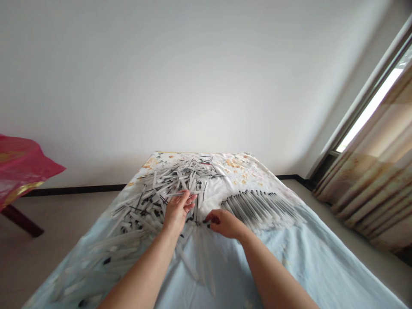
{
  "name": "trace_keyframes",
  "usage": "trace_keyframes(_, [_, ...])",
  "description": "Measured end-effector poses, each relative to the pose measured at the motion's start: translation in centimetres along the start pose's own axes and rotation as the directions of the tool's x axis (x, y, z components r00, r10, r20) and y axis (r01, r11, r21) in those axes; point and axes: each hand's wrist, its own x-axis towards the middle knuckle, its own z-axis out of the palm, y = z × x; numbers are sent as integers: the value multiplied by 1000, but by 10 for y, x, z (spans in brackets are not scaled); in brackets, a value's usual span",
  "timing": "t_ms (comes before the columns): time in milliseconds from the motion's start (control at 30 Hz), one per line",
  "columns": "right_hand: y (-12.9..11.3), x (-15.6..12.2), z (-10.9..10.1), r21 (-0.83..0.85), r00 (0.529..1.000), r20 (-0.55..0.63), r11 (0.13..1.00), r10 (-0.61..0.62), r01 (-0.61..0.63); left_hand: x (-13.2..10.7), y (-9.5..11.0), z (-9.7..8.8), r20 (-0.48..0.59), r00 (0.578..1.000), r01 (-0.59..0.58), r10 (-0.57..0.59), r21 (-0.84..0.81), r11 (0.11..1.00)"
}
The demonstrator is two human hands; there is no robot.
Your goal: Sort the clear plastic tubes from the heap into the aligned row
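Observation:
Over the pile's near edge, my left hand (178, 210) pinches a slim whitish tube (175, 194) between thumb and fingers. My right hand (223, 222) is low over the cloth to its right, fingers curled together beside small black tube ends (205, 221). Whether something sits between those fingertips is hidden. A loose heap of whitish tubes and thin black sticks (180, 174) spreads across the left and middle. Several black-ended tubes (262, 208) lie side by side in a neat slanted row at right. A few more tubes (204, 262) point towards me between my forearms.
A flowered, pale blue cloth (322, 253) covers the table, whose far edge is near a white wall (206, 77). Off to the left is a red-covered piece of furniture (25, 167) with a dark leg. Patterned curtains (373, 180) hang by the window at right.

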Motion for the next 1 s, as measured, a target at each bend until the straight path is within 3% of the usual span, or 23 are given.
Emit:
trace_keyframes(167, [9,-4,-1,8,992,-114,998,55,-55,2,-2,0,-4,1000,13,-13,5,1000])
trace_keyframes(667, [-5,2,13,13,979,-190,998,67,-65,-2,-5,2,21,999,46,-46,24,999])
trace_keyframes(767, [-2,4,7,127,969,-241,992,49,-19,-3,-7,2,29,997,68,-70,38,997])
trace_keyframes(833, [2,6,3,306,959,-268,952,95,-9,-2,-8,2,31,997,75,-76,45,996])
trace_keyframes(933, [9,14,-1,616,935,-282,788,215,5,-2,-9,3,34,996,84,-86,41,996])
trace_keyframes(1000, [12,18,-2,721,916,-310,691,256,51,-3,-9,4,38,994,97,-98,34,995])
